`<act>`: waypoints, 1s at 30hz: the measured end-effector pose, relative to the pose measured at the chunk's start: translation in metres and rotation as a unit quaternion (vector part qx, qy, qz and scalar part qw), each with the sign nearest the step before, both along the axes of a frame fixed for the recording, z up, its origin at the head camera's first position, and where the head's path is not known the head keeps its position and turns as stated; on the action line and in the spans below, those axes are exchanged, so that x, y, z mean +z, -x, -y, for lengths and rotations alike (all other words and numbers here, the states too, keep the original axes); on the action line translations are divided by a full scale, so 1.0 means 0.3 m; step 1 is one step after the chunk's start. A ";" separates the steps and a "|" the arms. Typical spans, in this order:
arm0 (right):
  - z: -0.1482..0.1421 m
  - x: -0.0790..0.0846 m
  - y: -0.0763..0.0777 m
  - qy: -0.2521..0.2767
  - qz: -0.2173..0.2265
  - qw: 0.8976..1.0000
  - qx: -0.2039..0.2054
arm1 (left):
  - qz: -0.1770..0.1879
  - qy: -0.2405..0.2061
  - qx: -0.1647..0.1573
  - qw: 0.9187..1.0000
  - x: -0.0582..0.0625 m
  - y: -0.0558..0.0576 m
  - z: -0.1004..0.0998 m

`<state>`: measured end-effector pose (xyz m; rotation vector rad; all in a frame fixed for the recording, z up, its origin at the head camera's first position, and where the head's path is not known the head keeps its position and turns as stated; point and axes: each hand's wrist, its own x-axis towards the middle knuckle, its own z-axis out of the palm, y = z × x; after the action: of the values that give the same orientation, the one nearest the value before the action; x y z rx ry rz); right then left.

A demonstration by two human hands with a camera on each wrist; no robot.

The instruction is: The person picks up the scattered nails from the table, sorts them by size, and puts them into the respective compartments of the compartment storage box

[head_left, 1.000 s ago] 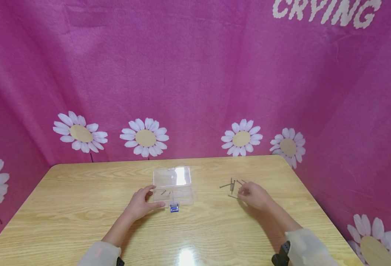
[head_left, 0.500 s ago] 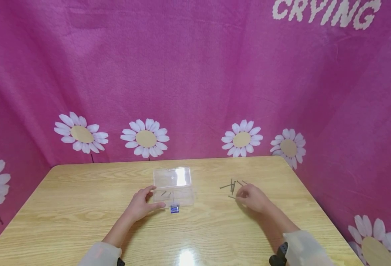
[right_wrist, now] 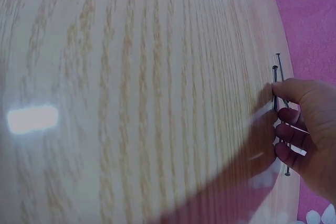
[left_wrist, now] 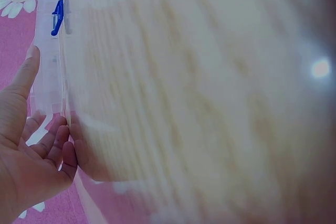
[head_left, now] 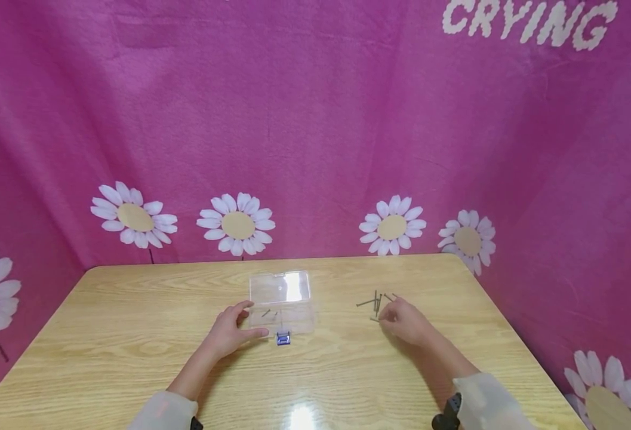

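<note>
My left hand (head_left: 227, 331) holds the left end of a clear plastic box (head_left: 297, 321), its thumb along the front edge and its fingers at the back-left corner. The hinged lid (head_left: 269, 288) stands raised behind, and a blue latch (head_left: 283, 338) is at the front. A couple of nails (head_left: 266, 313) lie in the left part of the box. My right hand (head_left: 408, 322) pinches a nail (right_wrist: 274, 90) between thumb and fingers, low over the table. Beside it lies a loose cluster of several long nails (head_left: 376, 303), partly hidden by the fingers in the right wrist view.
The wooden table (head_left: 315, 376) reaches a pink curtain (head_left: 315, 131) with printed daisies behind and at both sides. Light glares off the tabletop near its front. Bare wood lies between the box and the nail cluster.
My right hand has slid slightly left and closed in on the nearest nail, covering more of it. My left hand and the box stay in place; the view has shifted slightly.
</note>
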<state>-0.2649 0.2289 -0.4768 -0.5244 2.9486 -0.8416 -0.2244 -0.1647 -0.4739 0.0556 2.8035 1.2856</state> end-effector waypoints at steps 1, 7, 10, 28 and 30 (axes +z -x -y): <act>0.000 0.000 -0.001 0.001 -0.005 1.000 0.004 | -0.002 0.000 -0.001 1.000 -0.001 0.000 0.000; -0.003 0.003 -0.004 0.004 -0.008 1.000 0.009 | -0.001 0.001 0.001 1.000 -0.003 0.000 -0.002; -0.005 0.002 -0.003 0.004 -0.005 1.000 0.007 | 0.000 0.002 0.001 1.000 -0.003 0.000 -0.002; 0.007 0.030 -0.001 -0.010 0.002 1.000 -0.006 | 0.009 0.003 0.001 1.000 -0.002 0.002 0.000; 0.011 0.035 -0.003 -0.010 -0.002 1.000 0.000 | 0.009 0.005 0.001 1.000 -0.004 0.002 0.000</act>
<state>-0.2640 0.2256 -0.4662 -0.5256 2.9573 -0.8104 -0.2250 -0.1646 -0.4752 0.0401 2.7948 1.2671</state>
